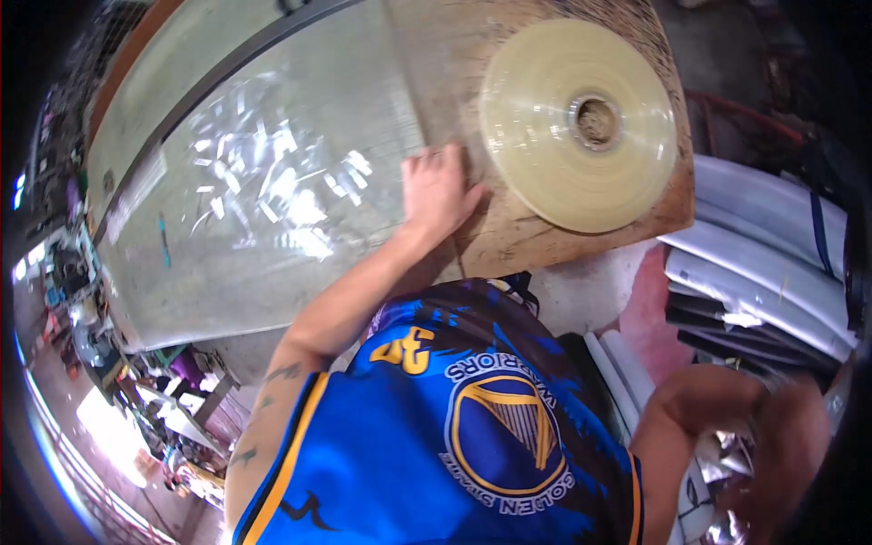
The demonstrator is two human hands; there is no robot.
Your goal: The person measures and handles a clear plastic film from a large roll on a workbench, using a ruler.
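My left hand [440,193] rests on the wooden table [468,259], at the right edge of a clear plastic sheet [363,227]. Its thumb is apart from the slightly bent fingers, and nothing shows in its grasp. Just right of it, a large roll of clear, yellowish film [536,118] lies flat, with a round core hole facing up. My right arm is bent at the lower right, and my right hand [792,425] is smeared and dark there; its fingers cannot be made out. Small shiny strips or reflections show on the sheet.
A dark metal bar [195,91] crosses the far left of the table. Silvery rolls [763,263] are stacked to the right. A thin blue-green tool [164,241] lies at the left. Cluttered shelves and goods [173,409] stand at the lower left.
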